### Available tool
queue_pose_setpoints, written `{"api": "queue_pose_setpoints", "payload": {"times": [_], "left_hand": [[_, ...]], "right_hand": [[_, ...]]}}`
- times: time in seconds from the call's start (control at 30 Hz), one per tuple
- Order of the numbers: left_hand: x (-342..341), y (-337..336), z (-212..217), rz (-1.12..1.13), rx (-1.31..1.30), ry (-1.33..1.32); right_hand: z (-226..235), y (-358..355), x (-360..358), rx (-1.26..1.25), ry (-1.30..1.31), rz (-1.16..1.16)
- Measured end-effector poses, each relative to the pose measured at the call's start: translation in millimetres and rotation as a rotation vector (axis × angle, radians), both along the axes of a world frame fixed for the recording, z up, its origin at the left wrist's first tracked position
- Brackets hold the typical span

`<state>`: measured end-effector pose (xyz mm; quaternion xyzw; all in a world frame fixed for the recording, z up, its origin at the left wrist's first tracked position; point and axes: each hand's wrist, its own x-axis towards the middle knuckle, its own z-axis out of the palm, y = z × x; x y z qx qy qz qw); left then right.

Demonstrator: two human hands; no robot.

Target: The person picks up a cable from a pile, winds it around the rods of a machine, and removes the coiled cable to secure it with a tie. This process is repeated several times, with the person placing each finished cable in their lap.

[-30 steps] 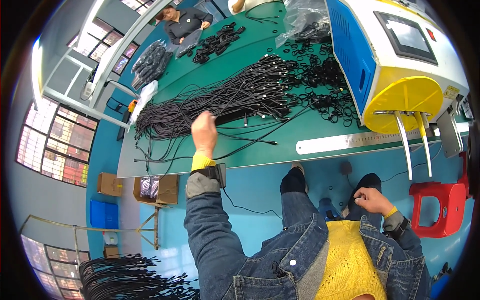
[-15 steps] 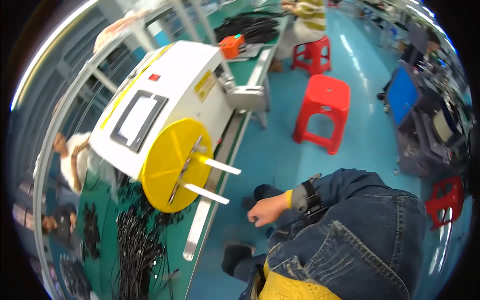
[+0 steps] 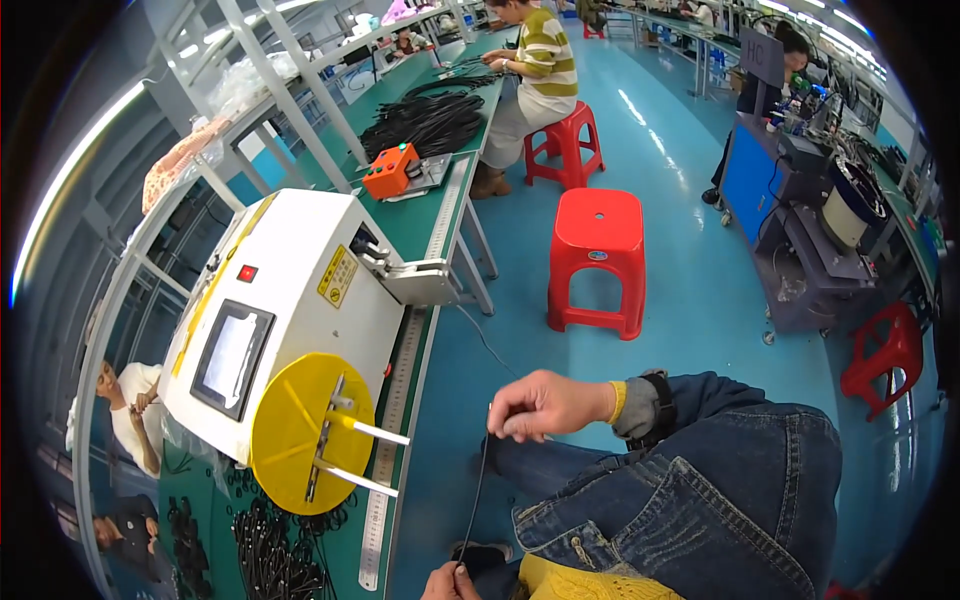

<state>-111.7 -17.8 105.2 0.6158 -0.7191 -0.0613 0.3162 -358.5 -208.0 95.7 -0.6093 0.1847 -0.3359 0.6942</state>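
A thin black cable (image 3: 475, 505) runs between my two hands, out over the floor left of my legs. My right hand (image 3: 540, 405) pinches it at its upper end, fingers curled. At the lower edge my left hand (image 3: 450, 583) is closed round its lower part, only partly in view. A further stretch of thin cable (image 3: 487, 340) slants from the bench edge toward my right hand. Left of my hands stands a white winding machine (image 3: 290, 265) with a small screen (image 3: 232, 358) and a yellow disc (image 3: 290, 430) bearing two pale rods (image 3: 365, 430).
Bundled black cables (image 3: 275, 550) lie on the green bench, beside a steel ruler (image 3: 373, 535). An orange button box (image 3: 391, 171) and more cables (image 3: 425, 120) sit farther back, where a person (image 3: 545, 60) sits. Red stools (image 3: 598, 255) and a blue-panelled machine (image 3: 750, 180) stand to the right.
My view has shifted, so the machine and stools appear lower. My left hand has come into view at the bottom, and a cable now shows between my hands.
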Motion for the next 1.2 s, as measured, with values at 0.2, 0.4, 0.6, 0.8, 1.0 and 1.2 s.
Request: {"api": "queue_pose_setpoints", "payload": {"times": [0.2, 0.4, 0.6, 0.8, 1.0, 1.2], "left_hand": [[-14, -7, 14, 0.054, 0.201, 0.205], [2, -4, 6, 0.147, 0.641, 0.752], [-32, -37, 15, 0.269, 0.149, 0.423], [-21, -99, 45, 0.215, -0.31, 0.2], [10, -125, 32, 0.345, -0.303, 0.376], [14, -137, 34, 0.388, -0.261, 0.465]], "right_hand": [[-22, -9, 7, -1.03, 0.373, -0.3], [-34, -19, 9, -1.231, 0.294, -0.389], [-2, -20, 39, -1.303, 0.179, -0.319], [22, -48, 71, -1.386, 0.004, -0.52], [3, -71, 120, -1.249, -0.036, -0.628], [-7, -76, 151, -0.962, -0.013, -0.649]]}}
